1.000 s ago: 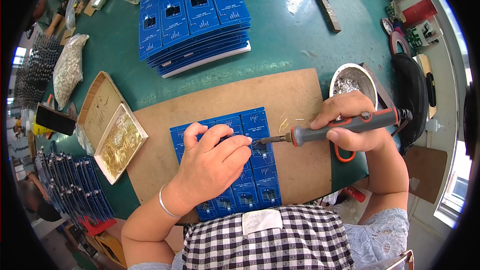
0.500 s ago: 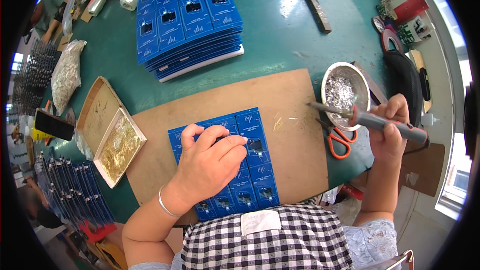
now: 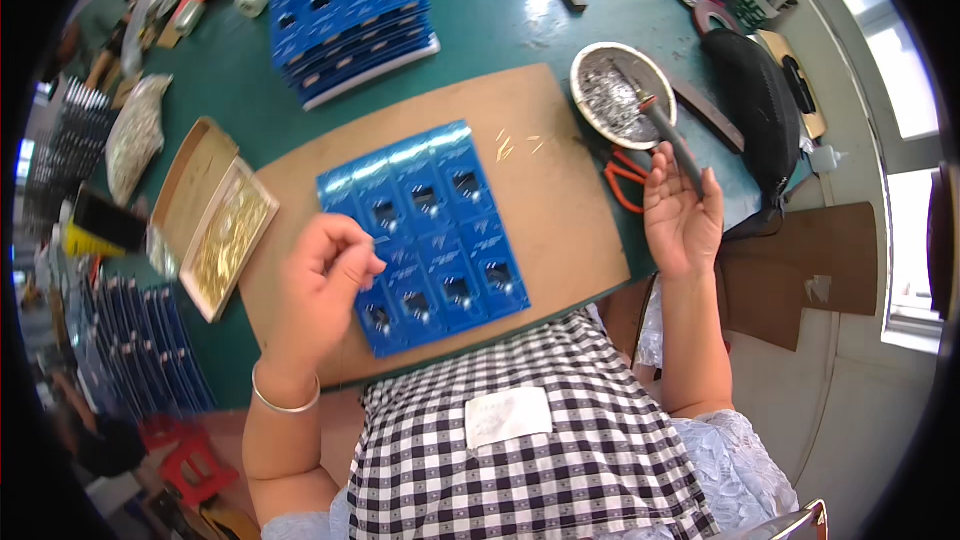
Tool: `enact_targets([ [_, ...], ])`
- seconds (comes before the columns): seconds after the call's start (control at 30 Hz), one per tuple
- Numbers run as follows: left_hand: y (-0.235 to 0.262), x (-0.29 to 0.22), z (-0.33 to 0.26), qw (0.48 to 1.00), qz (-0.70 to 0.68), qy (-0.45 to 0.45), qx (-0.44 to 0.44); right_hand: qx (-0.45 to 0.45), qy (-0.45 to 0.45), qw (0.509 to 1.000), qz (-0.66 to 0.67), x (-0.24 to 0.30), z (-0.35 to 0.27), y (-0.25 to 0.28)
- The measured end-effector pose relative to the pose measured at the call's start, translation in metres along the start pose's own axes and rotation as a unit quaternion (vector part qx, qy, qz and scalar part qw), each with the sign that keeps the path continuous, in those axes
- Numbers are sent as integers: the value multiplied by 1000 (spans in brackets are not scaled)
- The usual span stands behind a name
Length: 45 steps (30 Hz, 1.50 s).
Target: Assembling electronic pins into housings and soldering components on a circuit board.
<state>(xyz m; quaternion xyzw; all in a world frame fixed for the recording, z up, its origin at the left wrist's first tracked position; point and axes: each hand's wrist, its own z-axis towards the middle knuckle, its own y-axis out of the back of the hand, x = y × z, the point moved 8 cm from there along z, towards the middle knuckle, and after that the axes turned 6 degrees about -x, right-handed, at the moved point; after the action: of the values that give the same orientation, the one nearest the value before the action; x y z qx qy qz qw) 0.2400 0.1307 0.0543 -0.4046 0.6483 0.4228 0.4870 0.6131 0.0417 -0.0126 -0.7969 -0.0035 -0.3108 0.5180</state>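
Note:
My left hand (image 3: 335,265) is closed in a pinch at the left edge of a blue circuit board panel (image 3: 440,225). A thin silvery wire (image 3: 381,240) seems to stick out from its fingertips, though blur obscures it. The panel lies flat on brown cardboard (image 3: 560,240), dark square parts across it. On the right, a soldering iron (image 3: 672,135) leans with its tip inside a round bowl (image 3: 665,75) of silvery scraps. Palm up, my right hand (image 3: 685,215) is open, the iron's grey handle lying between its thumb and fingers.
Several gold pins (image 3: 505,148) lie loose on the cardboard. Left of it sits an open box (image 3: 262,220) of gold pins. Orange-handled scissors (image 3: 625,178) are by the bowl. A stack of blue panels (image 3: 350,15) stands behind; a black pouch (image 3: 750,110) is at right.
My left hand has lifted off the panel and moved left. The iron's tip has gone from over the cardboard into the bowl, and my right hand's grip has opened. The whole view has shifted.

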Motion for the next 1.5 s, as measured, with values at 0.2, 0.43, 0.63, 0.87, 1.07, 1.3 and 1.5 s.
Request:
enact_targets([
  [0.2,52,20,-59,977,-177,10,-117,61,-67,996,-22,-30,-32,-12],
  [0.43,22,0,-101,885,392,-229,-102,406,194,549,-705,-90,-114,-100],
  [0.63,-7,11,-91,847,468,-242,-66,429,258,416,-759,-113,-113,-111],
  [0.87,-12,4,-88,818,507,-265,-65,509,228,370,-743,-122,-106,-124],
  [1.07,-13,2,-83,819,507,-261,-56,545,193,366,-729,-127,-97,-128],
  [1.3,-12,6,-72,860,454,-233,-19,559,170,361,-727,-126,-91,-136],
  [1.5,-9,9,-70,882,423,-208,4,596,134,310,-729,-124,-84,-165],
])
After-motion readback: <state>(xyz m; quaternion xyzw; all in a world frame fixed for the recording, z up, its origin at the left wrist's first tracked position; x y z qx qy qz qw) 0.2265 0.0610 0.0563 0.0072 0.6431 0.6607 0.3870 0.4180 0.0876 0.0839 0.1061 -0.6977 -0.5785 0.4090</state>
